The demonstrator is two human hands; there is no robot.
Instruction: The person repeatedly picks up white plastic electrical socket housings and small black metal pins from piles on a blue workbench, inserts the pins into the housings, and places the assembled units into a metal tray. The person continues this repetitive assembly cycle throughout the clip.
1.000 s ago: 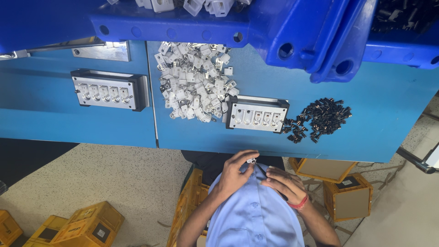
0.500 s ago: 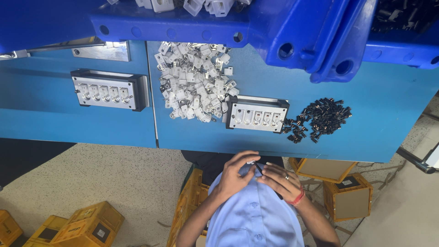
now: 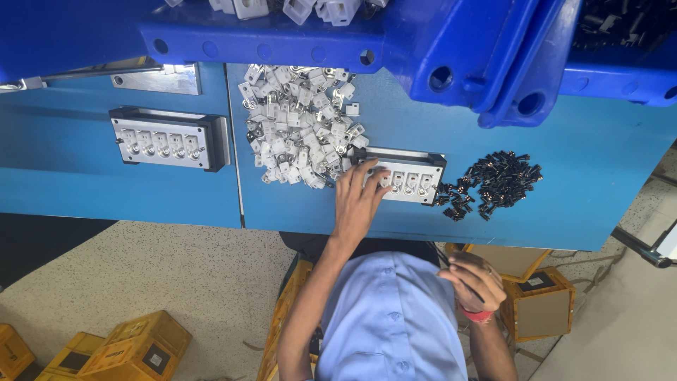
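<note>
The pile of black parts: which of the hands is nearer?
Left. The left hand rests on the fixture beside the black parts; the right hand is below the table, by the chest.

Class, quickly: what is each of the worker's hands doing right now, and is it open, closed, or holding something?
Left hand: open, fingers spread on the white fixture block, beside the pile of white parts.
Right hand: curled near the chest; whether it holds anything cannot be told.

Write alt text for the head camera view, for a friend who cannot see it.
Seen from above, a person in a light blue shirt rests the left hand on a small grey fixture on a blue workbench, while the right hand stays curled near the chest. A heap of white parts lies left of the fixture, black parts right.
</note>
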